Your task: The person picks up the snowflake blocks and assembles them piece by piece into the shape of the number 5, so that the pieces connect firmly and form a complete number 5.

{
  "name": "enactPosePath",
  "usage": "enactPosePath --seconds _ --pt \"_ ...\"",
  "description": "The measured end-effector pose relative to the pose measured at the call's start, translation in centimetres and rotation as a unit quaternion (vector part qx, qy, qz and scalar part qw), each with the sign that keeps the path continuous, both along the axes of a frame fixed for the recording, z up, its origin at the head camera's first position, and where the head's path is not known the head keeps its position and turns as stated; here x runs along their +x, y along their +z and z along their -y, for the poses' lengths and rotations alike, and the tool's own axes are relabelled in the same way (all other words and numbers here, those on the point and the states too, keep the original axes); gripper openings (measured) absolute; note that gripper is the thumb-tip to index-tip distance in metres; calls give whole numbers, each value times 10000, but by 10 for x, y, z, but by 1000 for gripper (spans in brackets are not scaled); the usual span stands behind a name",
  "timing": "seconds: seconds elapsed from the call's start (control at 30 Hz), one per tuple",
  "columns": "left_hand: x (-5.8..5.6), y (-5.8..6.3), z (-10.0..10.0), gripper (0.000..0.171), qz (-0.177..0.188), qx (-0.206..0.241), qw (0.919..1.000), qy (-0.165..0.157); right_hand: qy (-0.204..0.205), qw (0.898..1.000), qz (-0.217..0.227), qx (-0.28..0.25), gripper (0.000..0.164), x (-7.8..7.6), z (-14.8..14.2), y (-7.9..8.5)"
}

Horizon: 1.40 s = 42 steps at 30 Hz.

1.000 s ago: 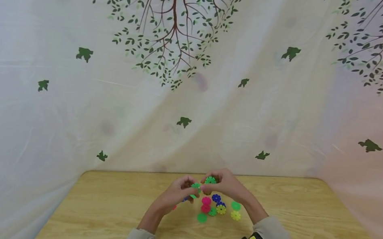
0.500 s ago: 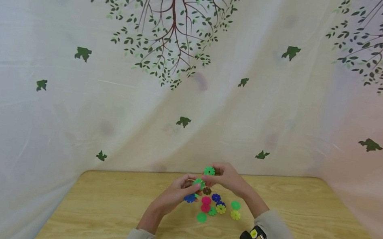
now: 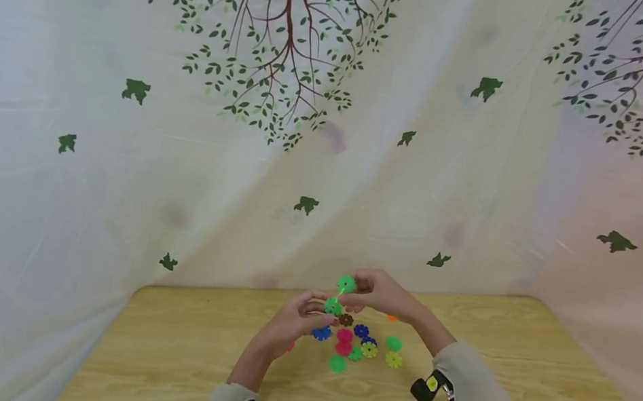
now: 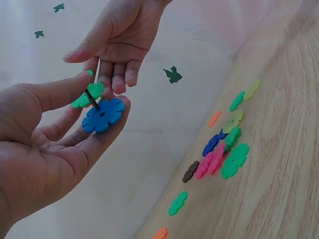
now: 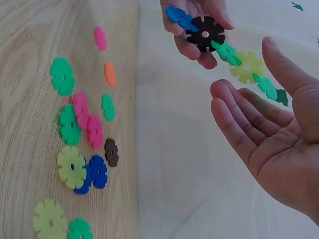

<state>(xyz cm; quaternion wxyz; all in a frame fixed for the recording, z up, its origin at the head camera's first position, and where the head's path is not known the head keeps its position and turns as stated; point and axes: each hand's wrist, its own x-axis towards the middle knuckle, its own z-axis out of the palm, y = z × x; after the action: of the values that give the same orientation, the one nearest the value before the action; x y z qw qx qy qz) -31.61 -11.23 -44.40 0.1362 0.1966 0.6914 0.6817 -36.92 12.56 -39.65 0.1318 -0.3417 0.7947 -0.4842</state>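
Note:
My left hand [image 3: 292, 323] grips a chain of slotted, flower-shaped plastic discs above the table. In the right wrist view the chain runs from a blue disc [image 5: 180, 18] through a dark brown disc [image 5: 212, 30], a green disc [image 5: 227, 53] and a yellow disc [image 5: 244, 69] to an end green disc [image 5: 265, 87]. The left thumb and fingers hold it near the blue and brown end. Beside the end green disc is my right hand [image 5: 279, 129], its thumb and fingers apart, holding nothing; whether a fingertip touches the chain I cannot tell.
Loose discs lie on the wooden table [image 3: 184, 345]: pink [image 5: 94, 132], dark blue [image 5: 98, 172], yellow [image 5: 71, 167], green [image 5: 62, 76], brown [image 5: 111, 153] and orange [image 5: 109, 73]. Some overlap. A printed cloth [image 3: 221, 214] hangs behind the table's far edge.
The right hand has risen slightly and loosened from the green disc it pinched. That disc now stands at the chain's upper end. The chain has turned, and its blue disc shows below the left hand.

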Motion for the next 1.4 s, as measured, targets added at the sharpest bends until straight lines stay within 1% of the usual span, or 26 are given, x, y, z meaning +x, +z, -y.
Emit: enactPosePath --seconds 0.17,0.27,0.37,0.57,0.73,0.9,1.07,1.2,1.4 --pt "1 0 0 40 47 -73 9995 309 72 9997 35 228 33 2 -13 -1" --pt "0 0 0 39 136 -26 9989 441 158 9989 43 444 35 5 -25 -5" --pt "-1 -1 2 39 201 94 9985 506 258 9975 34 652 34 6 -38 -13" --pt "-2 -1 4 39 201 223 9972 688 353 9947 47 960 28 8 -61 -33" --pt "-3 0 5 39 174 320 9961 806 506 9917 -111 1176 23 11 -73 -43" --pt "-4 1 4 39 206 300 9947 961 552 9879 -234 1428 25 11 -81 -54" --pt "-6 0 4 40 264 315 9931 1103 612 9865 -401 1468 27 11 -85 -65" --pt "-6 -1 4 40 234 294 9932 1097 617 9871 -364 1432 27 12 -87 -74" --pt "-5 -2 4 39 290 337 9938 1021 443 9897 -332 1318 24 14 -89 -81"
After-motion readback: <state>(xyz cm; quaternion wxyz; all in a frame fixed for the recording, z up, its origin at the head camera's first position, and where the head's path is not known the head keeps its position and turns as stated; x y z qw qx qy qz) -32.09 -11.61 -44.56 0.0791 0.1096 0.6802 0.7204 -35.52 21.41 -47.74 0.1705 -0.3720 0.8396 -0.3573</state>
